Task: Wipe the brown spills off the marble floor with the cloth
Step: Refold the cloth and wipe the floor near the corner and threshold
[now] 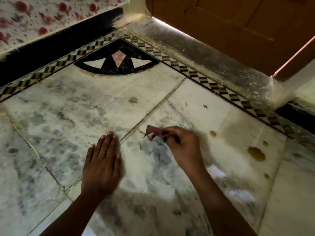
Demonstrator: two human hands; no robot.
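The right hand (180, 143) is pinching a small, crumpled, reddish-brown scrap of cloth (154, 132) between curled fingertips, holding it just above the marble floor (85, 106), while the left hand (102, 164) is lying flat on the stone with its fingers straight and close together. The cloth is looking very small against the job, and motion blur is hiding its exact shape. The brown spills are sitting to the right of the cloth hand and apart from it: the largest spill (256, 153) is a glossy amber puddle, with a smaller round drop (213, 133) nearer the hand and two little ones beside the big one. The likely trouble is smearing: so little fabric is probably going to soak through quickly and drag liquid across the pale slab, possibly toward the inlaid checkered border (226, 92). A light fingertip pinch may also be letting the cloth slip under pressure.
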